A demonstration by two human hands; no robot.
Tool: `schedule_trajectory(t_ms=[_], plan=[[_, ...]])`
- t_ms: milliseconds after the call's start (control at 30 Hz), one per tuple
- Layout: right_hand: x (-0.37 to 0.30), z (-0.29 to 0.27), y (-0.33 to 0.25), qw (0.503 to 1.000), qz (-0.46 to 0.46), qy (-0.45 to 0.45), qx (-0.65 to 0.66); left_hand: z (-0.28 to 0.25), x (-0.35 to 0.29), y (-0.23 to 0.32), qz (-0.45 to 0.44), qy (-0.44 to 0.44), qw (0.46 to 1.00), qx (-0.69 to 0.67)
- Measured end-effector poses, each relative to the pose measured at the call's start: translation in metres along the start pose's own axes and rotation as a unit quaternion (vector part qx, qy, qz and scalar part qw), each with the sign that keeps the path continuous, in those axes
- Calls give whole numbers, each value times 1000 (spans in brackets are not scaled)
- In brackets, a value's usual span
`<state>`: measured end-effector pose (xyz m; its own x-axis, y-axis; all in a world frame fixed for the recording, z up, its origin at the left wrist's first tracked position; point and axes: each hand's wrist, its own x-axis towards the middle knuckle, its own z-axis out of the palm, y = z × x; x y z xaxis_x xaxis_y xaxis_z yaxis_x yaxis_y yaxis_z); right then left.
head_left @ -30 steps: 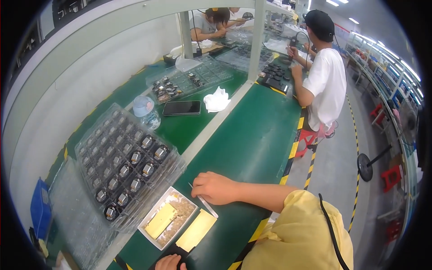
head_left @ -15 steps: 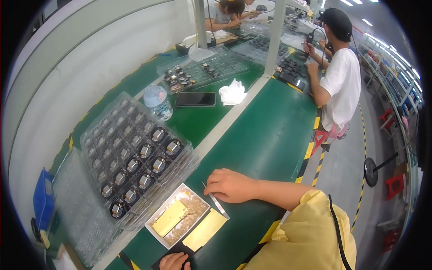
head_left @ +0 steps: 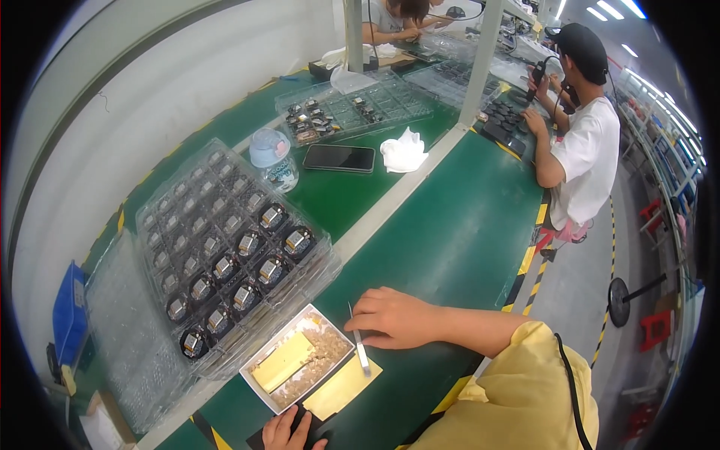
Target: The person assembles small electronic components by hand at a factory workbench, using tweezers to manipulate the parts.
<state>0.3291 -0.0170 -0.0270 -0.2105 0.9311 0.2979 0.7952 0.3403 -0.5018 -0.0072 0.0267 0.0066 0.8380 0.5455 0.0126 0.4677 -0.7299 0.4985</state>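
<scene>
My right hand (head_left: 394,319) is closed around slim silver tweezers (head_left: 362,352). Their thin end points away from me, and their broad end lies over a yellow sheet (head_left: 334,394). To the left of this hand is a white open box (head_left: 257,382) holding a yellow block (head_left: 283,361) and crumbly tan bits (head_left: 326,341). At the lower edge my left hand (head_left: 289,431) rests with fingers apart on a dark flat piece by the near corner of the box and the sheet. Part of that hand is cut off by the frame.
Stacked clear trays (head_left: 225,247) with round black electronic parts stand left of the box. Beyond lie a lidded cup (head_left: 274,159), a phone (head_left: 339,158) and crumpled white tissue (head_left: 405,152). A metal post (head_left: 484,64) rises behind. A co-worker in white (head_left: 589,142) works at the far right.
The tweezers have turned more upright, their broad end now over the yellow sheet. My left hand has moved slightly up toward the box. The whole view has shifted a little.
</scene>
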Motion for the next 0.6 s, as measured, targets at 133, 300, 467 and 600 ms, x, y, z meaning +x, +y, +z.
schedule_trajectory(t_ms=[133,300,467,600], plan=[[-2,0,-2,1000,-3,-9,-9,-1,1,4,-4,-4,1000,6],[-4,-3,-5,1000,0,-17,-13,-5,3,8,-6,7,1000,-20],[-2,-3,-3,1000,3,-17,-12,-2,-2,3,-4,30,999,-36],[-2,-3,-4,1000,1,-19,-17,-5,-4,1,10,33,999,-31]])
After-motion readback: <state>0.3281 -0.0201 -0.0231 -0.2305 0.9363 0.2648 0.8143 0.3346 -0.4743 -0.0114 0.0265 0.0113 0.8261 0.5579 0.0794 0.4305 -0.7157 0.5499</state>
